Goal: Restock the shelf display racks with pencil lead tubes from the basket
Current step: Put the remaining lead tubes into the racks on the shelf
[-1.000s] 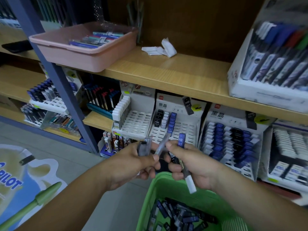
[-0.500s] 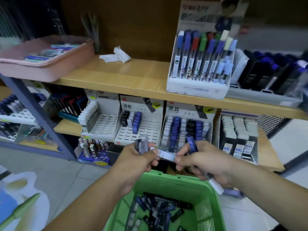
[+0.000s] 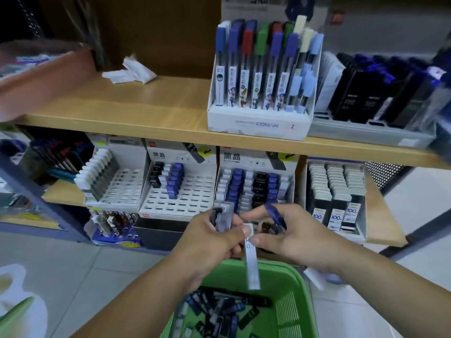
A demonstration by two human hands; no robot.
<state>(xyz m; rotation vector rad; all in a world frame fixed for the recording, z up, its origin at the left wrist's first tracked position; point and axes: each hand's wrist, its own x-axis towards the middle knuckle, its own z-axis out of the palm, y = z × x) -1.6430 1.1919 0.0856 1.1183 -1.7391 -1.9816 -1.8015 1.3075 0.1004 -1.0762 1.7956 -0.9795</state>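
Above 1 basket [image 3: 290, 268], left hand [image 3: 210, 240] fingers grip 2 tubes [image 3: 223, 215]; right hand [image 3: 292, 237] fingers pinch 1 blue tube [image 3: 277, 215].

Single wide-angle view from head-worn camera, looking forward and down along person's own forearms at stationery shelving. Left hand [image 3: 210, 240] and right hand [image 3: 297, 237], both gripping pencil lead tubes [image 3: 251, 264], meet close under lens, lower centre. Green slotted plastic basket [image 3: 299, 286] nearest, cut by bottom edge. White perforated display racks [image 3: 185, 196] near, mid-frame, facing camera. Lens sits above light wooden shelf board [image 3: 146, 111], seeing its top. Frame edges bowed, blurred.
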